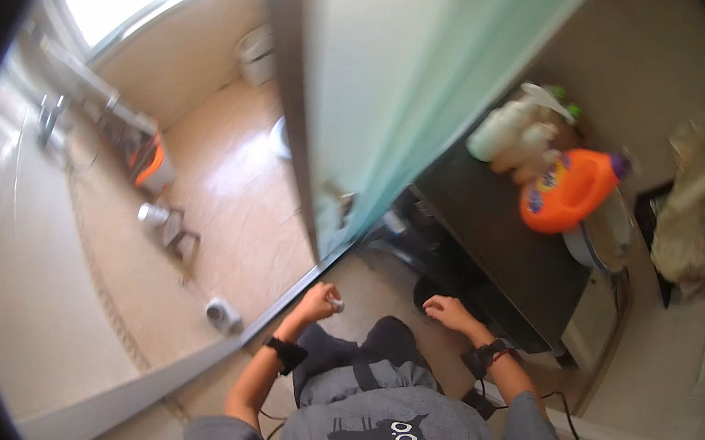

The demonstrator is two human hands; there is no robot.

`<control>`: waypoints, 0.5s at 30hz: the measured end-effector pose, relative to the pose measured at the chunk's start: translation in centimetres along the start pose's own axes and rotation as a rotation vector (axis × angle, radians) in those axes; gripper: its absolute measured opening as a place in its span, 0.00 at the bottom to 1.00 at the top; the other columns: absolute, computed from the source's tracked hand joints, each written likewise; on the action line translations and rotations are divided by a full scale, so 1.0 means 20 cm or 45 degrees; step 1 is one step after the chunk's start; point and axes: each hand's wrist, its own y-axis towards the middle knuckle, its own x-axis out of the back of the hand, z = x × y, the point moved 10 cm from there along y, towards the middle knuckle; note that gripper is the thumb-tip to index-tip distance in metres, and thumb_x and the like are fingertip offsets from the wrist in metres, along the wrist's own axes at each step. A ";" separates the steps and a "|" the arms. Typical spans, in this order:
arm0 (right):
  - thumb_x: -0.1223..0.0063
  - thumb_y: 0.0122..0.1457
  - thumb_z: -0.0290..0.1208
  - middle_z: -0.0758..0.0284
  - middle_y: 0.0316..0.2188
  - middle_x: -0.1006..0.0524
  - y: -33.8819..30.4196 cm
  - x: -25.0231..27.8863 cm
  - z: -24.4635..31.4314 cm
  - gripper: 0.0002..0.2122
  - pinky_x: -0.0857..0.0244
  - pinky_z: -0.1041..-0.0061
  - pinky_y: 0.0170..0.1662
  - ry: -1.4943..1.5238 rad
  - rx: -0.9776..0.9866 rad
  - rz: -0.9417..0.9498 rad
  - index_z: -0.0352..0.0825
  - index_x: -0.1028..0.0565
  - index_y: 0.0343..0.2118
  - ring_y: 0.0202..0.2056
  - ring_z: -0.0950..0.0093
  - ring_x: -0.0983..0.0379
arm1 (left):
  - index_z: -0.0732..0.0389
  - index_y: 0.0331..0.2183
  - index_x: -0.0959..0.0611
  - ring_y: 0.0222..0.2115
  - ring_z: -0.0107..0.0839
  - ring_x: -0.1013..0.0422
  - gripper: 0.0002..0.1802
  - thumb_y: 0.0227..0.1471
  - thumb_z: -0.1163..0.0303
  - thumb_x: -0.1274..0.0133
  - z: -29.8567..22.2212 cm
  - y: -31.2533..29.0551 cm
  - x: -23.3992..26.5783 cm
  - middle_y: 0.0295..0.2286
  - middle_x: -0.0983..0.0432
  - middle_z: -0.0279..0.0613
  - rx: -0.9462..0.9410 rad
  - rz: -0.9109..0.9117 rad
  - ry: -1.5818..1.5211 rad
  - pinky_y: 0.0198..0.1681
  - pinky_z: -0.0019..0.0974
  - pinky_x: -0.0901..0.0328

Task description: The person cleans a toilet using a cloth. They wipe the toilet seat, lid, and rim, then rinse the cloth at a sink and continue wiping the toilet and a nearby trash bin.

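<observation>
My left hand [316, 303] is closed, with a small pale object [336, 304] showing at its fingertips, too small to name. It hangs beside the low metal sill [297, 286] of a glass partition. My right hand [451, 313] reaches forward with its fingers loosely apart and nothing visible in them. Near it stands a dark-topped cabinet [490, 236]. On that top, an orange detergent jug [565, 196] with a purple cap stands near a white spray bottle [502, 128]. Each forearm wears a black strapped device.
A greenish glass panel [387, 67] rises ahead of me. Beyond it, on the tiled floor [244, 177], are a small stool [179, 233], a grey-white container [223, 316] and an orange-rimmed bin [153, 164]. A plastic bag [697, 207] hangs at the right. Cables run beside my arms.
</observation>
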 end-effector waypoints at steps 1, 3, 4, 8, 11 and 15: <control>0.50 0.50 0.32 0.64 0.28 0.23 -0.05 0.01 0.02 0.11 0.35 0.77 0.36 0.055 0.016 0.048 0.33 0.27 0.35 0.31 0.75 0.27 | 0.62 0.25 0.23 0.18 0.32 0.30 0.11 0.33 0.69 0.43 -0.05 0.03 -0.08 0.21 0.28 0.43 -0.063 -0.010 0.036 0.21 0.33 0.35; 0.51 0.50 0.33 0.63 0.31 0.24 -0.16 0.10 -0.02 0.12 0.35 0.75 0.38 0.031 0.130 0.052 0.33 0.27 0.36 0.34 0.71 0.27 | 0.63 0.25 0.23 0.18 0.29 0.30 0.11 0.34 0.68 0.42 -0.17 0.08 -0.32 0.20 0.28 0.41 0.041 0.167 -0.209 0.20 0.32 0.36; 0.51 0.50 0.33 0.63 0.31 0.24 -0.20 0.13 -0.07 0.12 0.35 0.74 0.39 0.016 0.177 0.084 0.34 0.27 0.36 0.35 0.70 0.27 | 0.63 0.25 0.25 0.17 0.27 0.30 0.12 0.36 0.69 0.42 -0.25 0.14 -0.44 0.19 0.28 0.40 0.119 0.279 -0.314 0.18 0.31 0.37; 0.53 0.51 0.35 0.62 0.32 0.24 -0.42 0.20 -0.43 0.13 0.35 0.72 0.39 0.058 0.180 0.213 0.34 0.27 0.37 0.35 0.67 0.28 | 0.62 0.30 0.30 0.17 0.26 0.31 0.15 0.39 0.71 0.43 -0.76 0.23 -0.73 0.18 0.30 0.38 -0.075 0.144 -0.255 0.17 0.30 0.38; 0.54 0.51 0.35 0.62 0.31 0.25 -0.56 0.16 -0.58 0.13 0.36 0.71 0.39 -0.037 0.015 0.450 0.35 0.27 0.37 0.34 0.66 0.28 | 0.62 0.27 0.28 0.17 0.27 0.30 0.13 0.36 0.72 0.42 -0.87 0.25 -0.97 0.19 0.29 0.41 -0.103 0.215 -0.213 0.19 0.31 0.36; 0.54 0.48 0.32 0.59 0.30 0.25 -0.77 0.09 -0.91 0.12 0.37 0.67 0.38 -0.203 0.272 0.668 0.35 0.27 0.35 0.34 0.63 0.29 | 0.63 0.27 0.26 0.22 0.37 0.29 0.13 0.33 0.73 0.45 -1.04 0.16 -1.27 0.20 0.28 0.45 -0.093 0.288 -0.074 0.26 0.36 0.35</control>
